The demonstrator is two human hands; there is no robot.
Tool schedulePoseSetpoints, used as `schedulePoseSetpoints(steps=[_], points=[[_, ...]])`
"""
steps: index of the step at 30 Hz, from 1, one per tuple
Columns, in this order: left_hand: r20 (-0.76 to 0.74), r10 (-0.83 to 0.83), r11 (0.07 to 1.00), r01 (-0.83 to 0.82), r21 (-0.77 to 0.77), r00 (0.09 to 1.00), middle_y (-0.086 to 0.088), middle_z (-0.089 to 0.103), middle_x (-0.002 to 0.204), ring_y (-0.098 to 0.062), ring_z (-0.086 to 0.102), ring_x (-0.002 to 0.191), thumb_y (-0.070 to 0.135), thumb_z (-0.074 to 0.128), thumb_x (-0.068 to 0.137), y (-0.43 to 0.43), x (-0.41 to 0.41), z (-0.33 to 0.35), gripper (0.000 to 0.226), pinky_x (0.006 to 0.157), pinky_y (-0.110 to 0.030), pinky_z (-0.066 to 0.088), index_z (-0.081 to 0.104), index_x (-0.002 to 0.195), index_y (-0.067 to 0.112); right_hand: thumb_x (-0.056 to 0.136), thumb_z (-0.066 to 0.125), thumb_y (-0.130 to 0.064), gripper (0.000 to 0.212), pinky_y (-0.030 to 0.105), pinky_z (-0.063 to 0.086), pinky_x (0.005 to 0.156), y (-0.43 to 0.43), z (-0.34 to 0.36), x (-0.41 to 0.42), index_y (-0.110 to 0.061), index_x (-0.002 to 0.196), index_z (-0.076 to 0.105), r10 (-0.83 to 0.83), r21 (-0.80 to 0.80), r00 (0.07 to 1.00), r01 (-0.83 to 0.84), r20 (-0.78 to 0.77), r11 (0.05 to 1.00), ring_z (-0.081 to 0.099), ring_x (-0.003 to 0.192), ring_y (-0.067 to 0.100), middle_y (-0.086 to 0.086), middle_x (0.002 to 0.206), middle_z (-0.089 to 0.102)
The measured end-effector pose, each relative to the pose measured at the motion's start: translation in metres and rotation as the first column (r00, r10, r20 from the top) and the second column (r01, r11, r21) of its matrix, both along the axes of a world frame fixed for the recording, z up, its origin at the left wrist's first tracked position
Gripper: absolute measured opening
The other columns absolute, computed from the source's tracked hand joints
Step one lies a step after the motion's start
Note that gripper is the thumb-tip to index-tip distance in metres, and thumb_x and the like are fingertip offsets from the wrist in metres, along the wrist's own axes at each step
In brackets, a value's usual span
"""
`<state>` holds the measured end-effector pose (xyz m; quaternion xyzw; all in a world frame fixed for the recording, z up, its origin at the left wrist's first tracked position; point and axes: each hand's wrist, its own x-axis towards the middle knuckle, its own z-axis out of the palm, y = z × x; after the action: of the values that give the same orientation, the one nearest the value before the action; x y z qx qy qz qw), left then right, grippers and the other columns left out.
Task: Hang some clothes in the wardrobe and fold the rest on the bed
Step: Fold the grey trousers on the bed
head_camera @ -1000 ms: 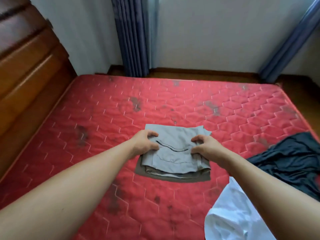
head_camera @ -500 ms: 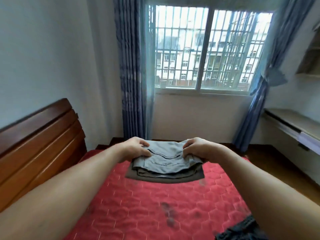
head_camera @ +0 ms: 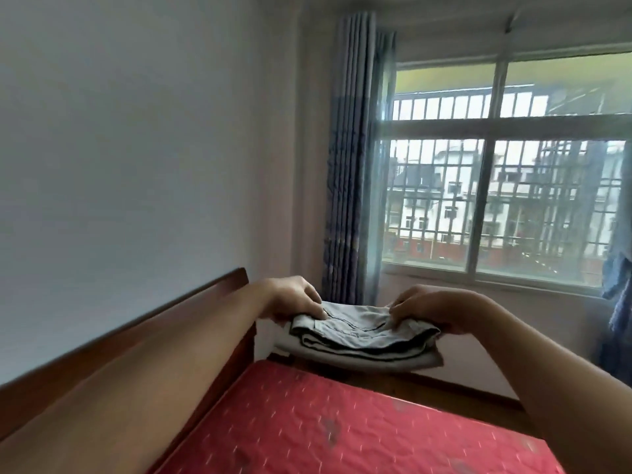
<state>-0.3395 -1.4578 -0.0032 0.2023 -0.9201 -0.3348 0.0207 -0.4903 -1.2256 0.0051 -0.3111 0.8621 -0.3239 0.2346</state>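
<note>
Above the red bed (head_camera: pixel 342 432), the folded clothes (head_camera: pixel 362 338) are held in the air, gripped at either end: the left hand (head_camera: pixel 290 301) and right hand (head_camera: pixel 427 309) each pinch the layers, fingers curled over the top. The bundle looks light and soft, its bottom layer sagging, so I judge both ends need support or the folds may slip apart. The headboard (head_camera: pixel 205 297) runs close beside the left arm; a curtain (head_camera: pixel 352 165) and barred window (head_camera: pixel 496 200) stand well beyond.
</note>
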Motion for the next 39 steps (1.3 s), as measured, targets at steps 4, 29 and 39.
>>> schedulePoseSetpoints(steps=[4, 29, 39], points=[[-0.010, 0.143, 0.988, -0.143, -0.054, 0.990, -0.001, 0.071, 0.120, -0.016, 0.066, 0.112, 0.035, 0.083, 0.080, -0.005, 0.067, 0.008, 0.042, 0.103, -0.037, 0.052, 0.071, 0.118, 0.022, 0.073, 0.074, -0.011, 0.033, 0.046, 0.043, 0.078, -0.034, 0.005, 0.031, 0.006, 0.101, 0.070, 0.205, -0.015, 0.979, -0.205, -0.006, 0.979, 0.057, 0.083, 0.030, 0.017, 0.088, 0.062], [0.008, 0.992, 0.125, -0.991, 0.041, 0.126, 0.004, 0.068, 0.110, -0.014, 0.071, 0.095, 0.042, 0.079, 0.080, 0.120, 0.748, 0.007, 0.042, 0.063, -0.025, 0.060, 0.065, 0.118, 0.031, 0.077, 0.068, -0.014, 0.045, 0.042, 0.045, 0.074, -0.229, 0.010, 0.645, 0.010, 0.115, 0.064, 0.996, 0.021, 0.088, -0.996, 0.004, 0.088, 0.058, 0.083, 0.031, 0.019, 0.092, 0.062], [0.015, 0.961, -0.277, -0.961, -0.004, -0.277, 0.004, 0.063, 0.115, -0.015, 0.064, 0.106, 0.041, 0.075, 0.085, 0.280, 0.986, -0.016, 0.054, 0.090, -0.032, 0.057, 0.060, 0.134, 0.023, 0.080, 0.063, -0.020, 0.033, 0.051, 0.058, 0.093, -0.156, -0.011, 0.954, -0.005, 0.108, 0.073, 0.926, 0.047, -0.374, -0.927, -0.046, -0.372, 0.071, 0.104, 0.036, 0.018, 0.108, 0.075]])
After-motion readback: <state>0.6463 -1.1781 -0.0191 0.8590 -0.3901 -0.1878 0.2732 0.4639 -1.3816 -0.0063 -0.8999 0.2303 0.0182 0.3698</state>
